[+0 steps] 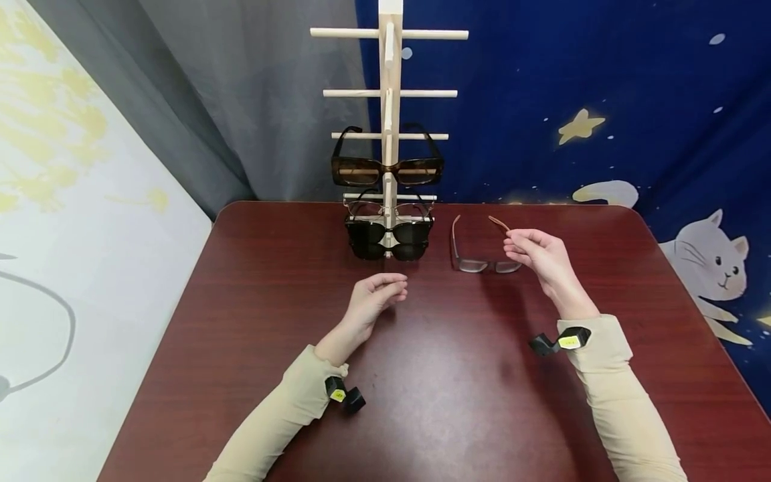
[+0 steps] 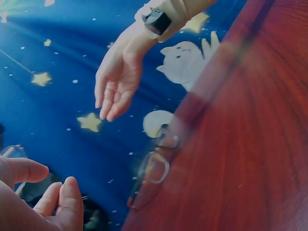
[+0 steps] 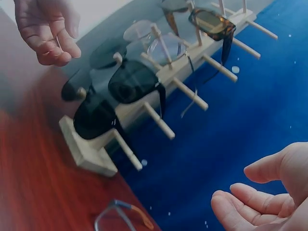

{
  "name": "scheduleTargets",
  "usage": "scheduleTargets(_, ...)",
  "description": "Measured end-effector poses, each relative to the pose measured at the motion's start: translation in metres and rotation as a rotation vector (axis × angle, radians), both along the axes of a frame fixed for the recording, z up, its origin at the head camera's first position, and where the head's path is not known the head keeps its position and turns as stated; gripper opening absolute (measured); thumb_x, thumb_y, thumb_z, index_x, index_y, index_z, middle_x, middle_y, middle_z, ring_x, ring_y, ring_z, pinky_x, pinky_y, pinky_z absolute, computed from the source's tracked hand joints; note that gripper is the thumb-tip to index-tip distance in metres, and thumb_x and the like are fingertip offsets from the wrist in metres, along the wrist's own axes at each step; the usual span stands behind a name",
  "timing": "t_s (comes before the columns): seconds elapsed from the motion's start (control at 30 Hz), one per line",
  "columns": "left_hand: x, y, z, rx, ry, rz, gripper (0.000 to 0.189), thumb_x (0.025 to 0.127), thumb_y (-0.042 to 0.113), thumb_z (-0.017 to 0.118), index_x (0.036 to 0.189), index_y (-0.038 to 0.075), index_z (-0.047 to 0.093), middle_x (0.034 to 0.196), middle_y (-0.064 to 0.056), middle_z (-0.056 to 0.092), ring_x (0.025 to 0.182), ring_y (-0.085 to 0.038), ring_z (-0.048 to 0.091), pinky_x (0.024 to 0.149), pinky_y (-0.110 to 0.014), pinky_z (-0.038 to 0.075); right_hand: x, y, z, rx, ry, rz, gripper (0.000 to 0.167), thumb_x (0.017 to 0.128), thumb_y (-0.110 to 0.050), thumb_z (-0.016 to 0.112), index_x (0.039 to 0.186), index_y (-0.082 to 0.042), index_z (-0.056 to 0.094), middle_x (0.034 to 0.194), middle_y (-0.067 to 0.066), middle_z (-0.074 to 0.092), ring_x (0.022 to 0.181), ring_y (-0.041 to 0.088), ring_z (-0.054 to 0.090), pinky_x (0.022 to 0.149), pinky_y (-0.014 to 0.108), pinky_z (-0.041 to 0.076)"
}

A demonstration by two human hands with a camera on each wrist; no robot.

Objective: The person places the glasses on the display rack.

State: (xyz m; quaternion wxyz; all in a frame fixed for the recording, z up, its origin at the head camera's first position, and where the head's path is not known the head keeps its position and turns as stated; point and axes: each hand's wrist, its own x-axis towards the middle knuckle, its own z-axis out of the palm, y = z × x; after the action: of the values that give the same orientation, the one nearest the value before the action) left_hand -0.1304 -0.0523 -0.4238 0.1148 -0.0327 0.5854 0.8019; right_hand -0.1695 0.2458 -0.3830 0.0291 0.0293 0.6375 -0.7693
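A pair of eyeglasses with a dark frame and brown temple tips lies unfolded on the table, lenses toward me. My right hand hovers above its right side, hiding part of that temple; the right wrist view shows a gap between thumb and fingers, with nothing held. My left hand is in front of the wooden display rack, fingers loosely bent and holding nothing. On the rack hang tortoiseshell sunglasses, thin-framed clear glasses below them, and two pairs of black sunglasses lowest.
The rack's upper pegs carry no glasses. Under everything is a dark red wooden table. Behind it hang a grey curtain and a blue star-and-cat curtain. A white patterned surface borders the left side.
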Motion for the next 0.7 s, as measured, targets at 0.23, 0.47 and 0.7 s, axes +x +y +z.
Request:
scheduleTargets(0.23,0.0,0.031,-0.016,0.015,-0.032,-0.051,0.026,0.086,-0.009,0.058,0.109,-0.021,0.056,0.078,-0.008,0.067,0.065,-0.008,0.064,0.065,-0.019,0.055,0.004,0.014,-0.012,0.043,-0.028,-0.033,0.005,0.091,-0.005,0.06,0.093,-0.006,0.065,0.079,0.0,0.069,0.072,0.008,0.067,0.071,0.019,0.055)
scheduleTargets(0.47,-0.008,0.068,-0.026,-0.002,-0.059,-0.043,0.024,0.086,-0.009,0.059,0.107,-0.019,0.059,0.082,-0.014,0.067,0.065,-0.008,0.063,0.067,-0.02,0.055,-0.022,0.059,-0.078,0.112,-0.027,-0.086,0.015,0.087,-0.015,0.068,0.1,-0.006,0.068,0.085,0.002,0.07,0.076,0.011,0.068,0.071,0.022,0.056)
scheduleTargets(0.7,-0.023,0.096,-0.027,-0.099,-0.024,0.049,0.021,0.084,-0.008,0.06,0.103,-0.017,0.063,0.092,-0.028,0.066,0.071,-0.018,0.066,0.073,-0.031,0.057,-0.022,0.072,-0.089,0.095,-0.066,-0.119,0.019,0.089,-0.013,0.066,0.103,-0.001,0.066,0.082,0.001,0.07,0.073,0.009,0.067,0.069,0.021,0.056)
